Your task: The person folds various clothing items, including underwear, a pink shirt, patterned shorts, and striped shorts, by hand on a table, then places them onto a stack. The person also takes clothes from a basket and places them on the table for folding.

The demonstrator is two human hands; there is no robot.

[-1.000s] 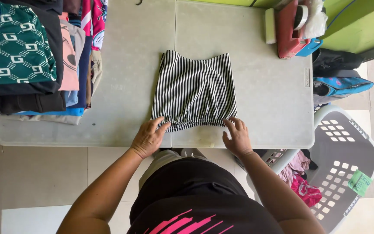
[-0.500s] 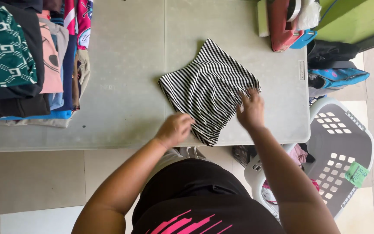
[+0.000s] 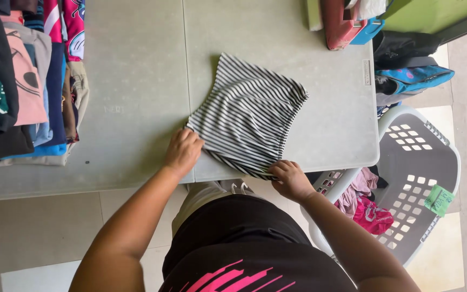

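A folded black-and-white striped garment lies turned at an angle on the grey folding table. My left hand pinches its near left corner. My right hand grips its near bottom corner at the table's front edge. Both hands hold the cloth with curled fingers.
A stack of folded clothes fills the table's left side. A red item and a blue box sit at the far right. A grey laundry basket with pink clothes stands on the floor to my right, bags behind it.
The striped garment has been rotated from square to diagonal on the table. My right hand moved from its right side back to the near corner; my left hand stayed at the left corner.
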